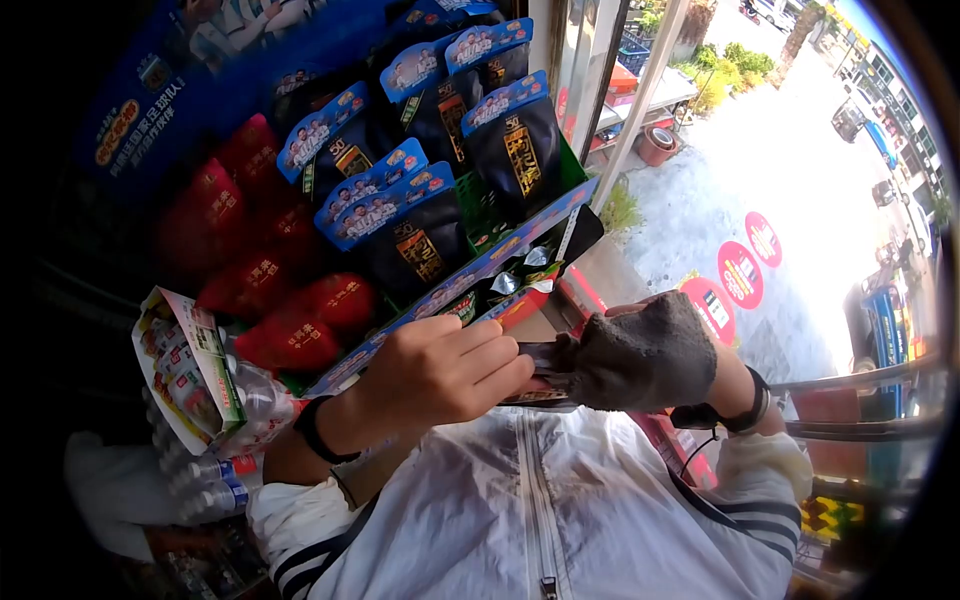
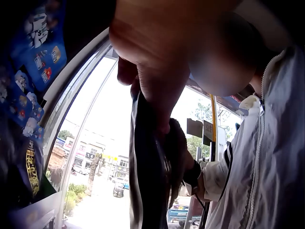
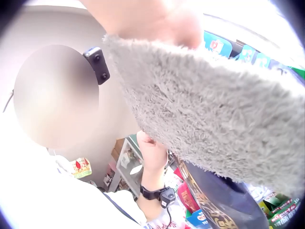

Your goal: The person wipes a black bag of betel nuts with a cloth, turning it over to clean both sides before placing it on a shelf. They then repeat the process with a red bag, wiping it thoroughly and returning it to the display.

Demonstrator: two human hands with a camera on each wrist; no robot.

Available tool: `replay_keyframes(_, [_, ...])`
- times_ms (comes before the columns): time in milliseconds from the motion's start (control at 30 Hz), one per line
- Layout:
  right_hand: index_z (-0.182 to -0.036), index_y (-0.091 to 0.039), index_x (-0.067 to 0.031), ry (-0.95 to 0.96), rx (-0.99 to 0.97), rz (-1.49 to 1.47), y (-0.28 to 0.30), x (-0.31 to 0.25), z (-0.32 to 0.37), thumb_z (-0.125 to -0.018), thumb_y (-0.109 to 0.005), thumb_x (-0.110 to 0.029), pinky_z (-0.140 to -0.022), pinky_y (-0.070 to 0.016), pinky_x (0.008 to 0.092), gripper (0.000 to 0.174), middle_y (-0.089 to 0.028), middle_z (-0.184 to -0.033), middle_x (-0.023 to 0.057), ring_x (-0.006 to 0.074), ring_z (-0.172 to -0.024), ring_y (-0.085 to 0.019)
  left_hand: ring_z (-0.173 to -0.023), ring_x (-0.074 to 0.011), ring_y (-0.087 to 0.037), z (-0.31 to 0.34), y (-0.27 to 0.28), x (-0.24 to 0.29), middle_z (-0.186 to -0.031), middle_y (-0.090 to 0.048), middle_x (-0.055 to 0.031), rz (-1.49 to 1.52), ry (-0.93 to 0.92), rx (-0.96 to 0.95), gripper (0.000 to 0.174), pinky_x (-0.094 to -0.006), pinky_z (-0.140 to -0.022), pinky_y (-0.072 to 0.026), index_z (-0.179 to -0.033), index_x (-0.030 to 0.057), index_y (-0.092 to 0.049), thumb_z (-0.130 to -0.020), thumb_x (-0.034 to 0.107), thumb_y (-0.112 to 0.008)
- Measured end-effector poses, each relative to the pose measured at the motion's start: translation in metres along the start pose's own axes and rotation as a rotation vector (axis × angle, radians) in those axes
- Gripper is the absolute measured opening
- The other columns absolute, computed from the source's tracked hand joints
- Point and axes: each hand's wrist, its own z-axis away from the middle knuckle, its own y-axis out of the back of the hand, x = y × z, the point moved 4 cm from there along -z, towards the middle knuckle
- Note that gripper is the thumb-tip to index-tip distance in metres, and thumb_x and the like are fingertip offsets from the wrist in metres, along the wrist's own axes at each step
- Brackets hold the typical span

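A dark snack bag with gold lettering (image 3: 214, 195) hangs upright between my hands, edge-on in the left wrist view. My left hand (image 1: 445, 370) pinches its top edge with curled fingers. Over my right hand (image 1: 632, 309) lies a fluffy grey cloth (image 1: 640, 360), which that hand grips against the bag's side. The cloth (image 3: 200, 105) fills much of the right wrist view and hides most of the fingers. Below both hands stands an opened red box (image 1: 580, 300).
Similar dark bags (image 1: 515, 160) with blue header cards stand in a display box (image 1: 500, 255) ahead. Red packets (image 1: 290, 335) lie to the left, beside a carton of small packs (image 1: 185, 370) and plastic bottles (image 1: 225, 485). A window (image 1: 655, 90) borders the right.
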Motion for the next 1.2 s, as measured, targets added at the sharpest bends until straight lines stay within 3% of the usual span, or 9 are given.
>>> replay_keyframes(167, [-0.087, -0.060, -0.0202, 0.048, 0.065, 0.004, -0.010, 0.005, 0.007, -0.072, -0.062, -0.021, -0.047, -0.0420, 0.0273, 0.015, -0.048, -0.069, -0.0012, 0.0150, -0.060, -0.054, -0.062, -0.0079, -0.049, 0.002, -0.007, 0.000, -0.066, -0.044, 0.0040, -0.049, 0.001, -0.013, 0.013, -0.0220, -0.047, -0.0308, -0.069, 0.0134, -0.052, -0.070, 0.021, -0.063])
replay_keyframes(233, [-0.068, -0.059, -0.0130, -0.043, 0.122, -0.065, -0.010, 0.007, 0.007, -0.067, -0.072, -0.027, -0.047, -0.0423, 0.0316, 0.019, -0.050, -0.060, 0.0011, 0.0206, -0.053, -0.054, -0.062, -0.0079, -0.049, 0.002, -0.007, 0.000, -0.065, -0.044, 0.0040, -0.026, 0.010, -0.011, 0.012, -0.0220, -0.047, -0.0310, -0.068, 0.0139, -0.052, -0.069, 0.020, -0.063])
replay_keyframes(567, [-0.077, -0.063, -0.0122, 0.174, 0.214, 0.111, -0.005, 0.002, 0.003, -0.064, -0.075, -0.024, -0.048, -0.0424, 0.0284, 0.021, -0.053, -0.063, 0.0012, 0.0191, -0.054, -0.055, -0.058, -0.0118, -0.050, 0.002, -0.017, -0.003, -0.067, -0.047, 0.0042, 0.143, 0.172, -0.008, 0.029, -0.0255, -0.048, -0.0362, -0.082, 0.0128, -0.055, -0.067, 0.033, -0.071])
replay_keyframes(733, [-0.083, -0.062, -0.0061, -0.024, 0.222, -0.451, 0.000, 0.006, -0.014, -0.065, -0.074, -0.017, -0.051, -0.0453, 0.0297, 0.025, -0.057, -0.068, 0.0044, 0.0223, -0.057, -0.057, -0.065, -0.0264, -0.057, -0.010, -0.018, -0.020, -0.090, -0.054, -0.0035, 0.289, 0.313, 0.171, 0.053, -0.0344, -0.063, -0.0473, -0.104, 0.0094, -0.050, -0.066, 0.038, -0.074])
replay_keyframes(800, [-0.082, -0.061, -0.0042, -0.021, 0.193, -0.484, -0.008, 0.008, -0.016, -0.066, -0.073, -0.017, -0.053, -0.0455, 0.0297, 0.024, -0.058, -0.071, 0.0060, 0.0233, -0.057, -0.057, -0.068, -0.0348, -0.059, -0.007, -0.023, -0.022, -0.087, -0.058, -0.0096, 0.343, 0.332, 0.131, 0.056, -0.0395, -0.066, -0.0490, -0.108, 0.0086, -0.048, -0.067, 0.037, -0.073])
replay_keyframes(867, [-0.097, -0.064, -0.0119, 0.002, 0.094, -0.383, -0.015, 0.013, -0.016, -0.068, -0.074, -0.027, -0.059, -0.0501, 0.0275, 0.035, -0.063, -0.085, 0.0005, 0.0179, -0.065, -0.063, -0.074, -0.0385, -0.060, 0.009, -0.047, -0.014, -0.083, -0.061, -0.0170, 0.649, 0.528, -0.475, 0.059, -0.0428, -0.065, -0.0490, -0.114, 0.0079, -0.045, -0.069, 0.035, -0.072])
replay_keyframes(900, [-0.102, -0.064, -0.0112, -0.072, 0.026, -0.532, -0.024, 0.024, -0.012, -0.070, -0.072, -0.025, -0.069, -0.0492, 0.0300, 0.036, -0.063, -0.094, 0.0043, 0.0205, -0.078, -0.062, -0.077, -0.0400, -0.059, 0.012, -0.055, -0.012, -0.078, -0.061, -0.0222, 0.695, 0.582, -0.505, 0.056, -0.0443, -0.064, -0.0487, -0.115, 0.0061, -0.046, -0.071, 0.033, -0.070])
replay_keyframes(1033, [-0.112, -0.056, -0.0034, -0.188, 0.210, -0.549, -0.045, 0.053, 0.000, -0.073, -0.065, -0.015, -0.094, -0.0363, 0.0340, 0.041, -0.055, -0.117, 0.0128, 0.0263, -0.105, -0.050, -0.074, -0.0372, -0.061, 0.030, -0.066, -0.022, -0.079, -0.062, -0.0197, 0.765, 0.699, -0.334, 0.045, -0.0391, -0.067, -0.0488, -0.102, 0.0029, -0.056, -0.073, 0.035, -0.070])
replay_keyframes(1200, [-0.118, -0.048, 0.0001, -0.388, 0.541, -0.199, 0.023, 0.084, 0.010, -0.073, -0.061, -0.002, -0.088, -0.0403, 0.0311, 0.047, -0.055, -0.102, 0.0113, 0.0220, -0.097, -0.053, -0.076, -0.0234, -0.064, 0.071, -0.070, -0.041, -0.084, -0.064, -0.0121, 0.719, 0.885, -0.154, 0.046, -0.0303, -0.071, -0.0475, -0.104, 0.0029, -0.058, -0.073, 0.032, -0.074])
